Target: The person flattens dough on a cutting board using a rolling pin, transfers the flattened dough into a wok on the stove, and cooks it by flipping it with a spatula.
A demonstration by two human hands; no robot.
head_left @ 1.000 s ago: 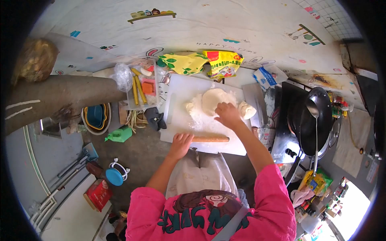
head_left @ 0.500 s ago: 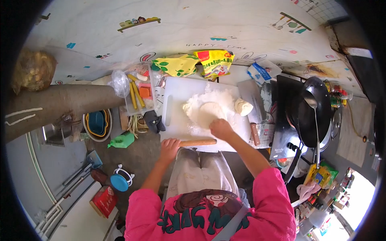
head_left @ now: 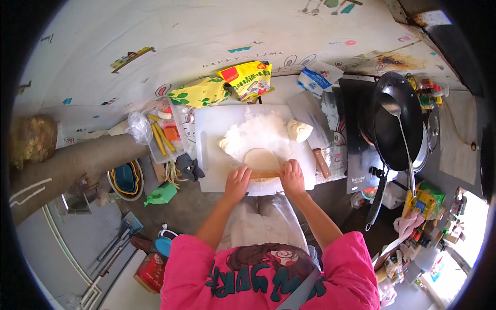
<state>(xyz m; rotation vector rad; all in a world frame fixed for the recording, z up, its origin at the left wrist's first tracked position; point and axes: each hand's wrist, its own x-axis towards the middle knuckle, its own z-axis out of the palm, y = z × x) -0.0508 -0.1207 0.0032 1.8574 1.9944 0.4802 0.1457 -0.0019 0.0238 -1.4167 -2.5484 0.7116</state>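
A wooden rolling pin [head_left: 265,174] lies across the near part of a flat round of dough [head_left: 261,157]. My left hand [head_left: 238,181] is closed over the pin's left end, and my right hand [head_left: 293,178] grips its right end. Under them is a white cutting board [head_left: 212,178] with loose flour [head_left: 258,129] spread over its middle. One lump of dough [head_left: 299,130] sits on the board's right side. Another pale lump [head_left: 226,144] lies at the flour's left edge.
A cleaver [head_left: 312,119] with a wooden handle lies along the board's right edge. Farther right, a black wok [head_left: 395,124] holds a ladle. Yellow seasoning bags [head_left: 248,80] stand behind the board. On the left is a clear plastic container [head_left: 178,137] of vegetables.
The dough round has come nearer to me. My right hand has left the dough and taken the pin's right end. The pin has moved onto the dough, and the view has shifted.
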